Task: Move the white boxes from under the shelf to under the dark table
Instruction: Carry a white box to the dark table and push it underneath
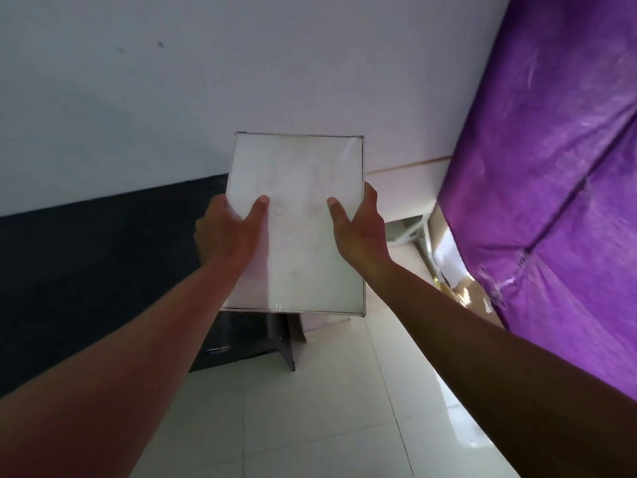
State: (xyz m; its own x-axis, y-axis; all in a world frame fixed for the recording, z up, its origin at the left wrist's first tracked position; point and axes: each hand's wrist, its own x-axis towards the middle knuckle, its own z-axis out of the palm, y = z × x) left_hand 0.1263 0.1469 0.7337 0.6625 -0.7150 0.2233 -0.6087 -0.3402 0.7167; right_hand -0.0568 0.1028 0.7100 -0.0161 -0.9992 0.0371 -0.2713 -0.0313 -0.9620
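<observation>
Spanning pale floor tiles (pixel 310 426), dark table (pixel 86 270), purple cloth (pixel 551 167).

No readable text, label, brand or number appeared anywhere; the white box (pixel 296 222) showed a blank face.

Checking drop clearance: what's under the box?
The box is held off the floor by both hands. Below its near edge show a dark table leg and white floor tiles. Directly beneath is hidden by the box.
</observation>
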